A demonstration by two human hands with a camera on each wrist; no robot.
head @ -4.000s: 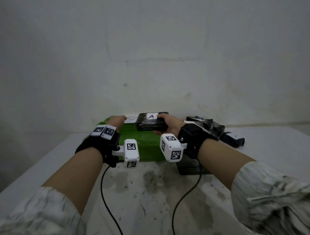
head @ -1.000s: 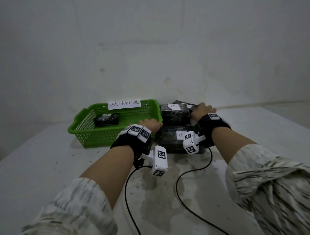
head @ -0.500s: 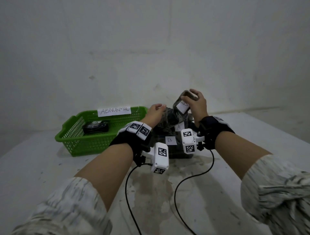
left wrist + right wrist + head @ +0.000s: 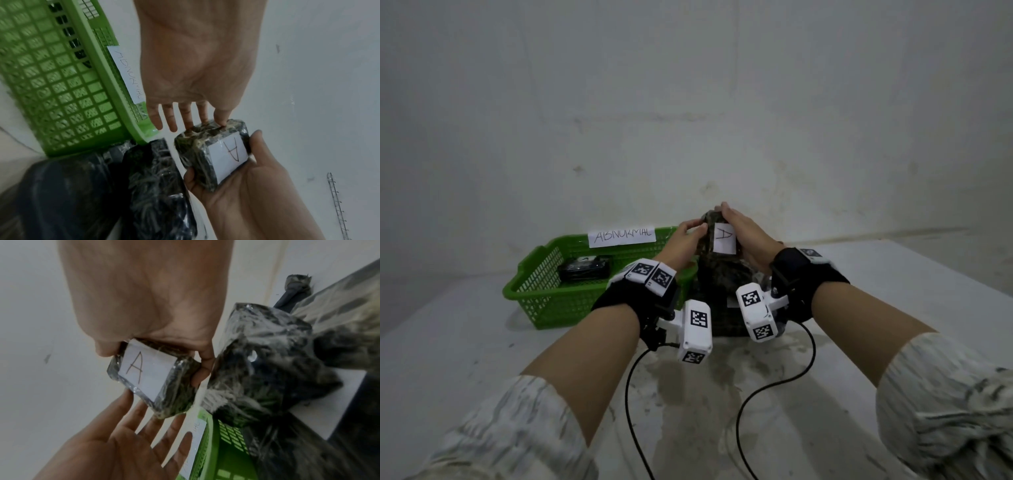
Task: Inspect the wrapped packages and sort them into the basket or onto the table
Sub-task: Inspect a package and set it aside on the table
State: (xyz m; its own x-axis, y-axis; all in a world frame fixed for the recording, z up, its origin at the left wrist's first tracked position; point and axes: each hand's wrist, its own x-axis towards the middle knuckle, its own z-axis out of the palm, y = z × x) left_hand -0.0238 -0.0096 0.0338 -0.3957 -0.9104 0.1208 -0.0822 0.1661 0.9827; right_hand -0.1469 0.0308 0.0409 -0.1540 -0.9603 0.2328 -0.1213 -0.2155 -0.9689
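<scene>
Since half a second ago the raised package [image 4: 717,236] has turned, its paper label now reading A toward the head camera, and the left hand [image 4: 685,240] has come up to it. The right hand [image 4: 748,240] grips the package, thumb and fingers curled round its edges; the left hand's straight fingers [image 4: 221,119] touch its far side. Below the grip lie more wrapped packages [image 4: 719,284]. Left of it sits the green basket [image 4: 544,301], one package [image 4: 584,268] inside.

Both forearms reach forward, raised; the right hand [image 4: 744,240] curls in a grip, the left hand [image 4: 683,241] flat-fingered opposite.
</scene>
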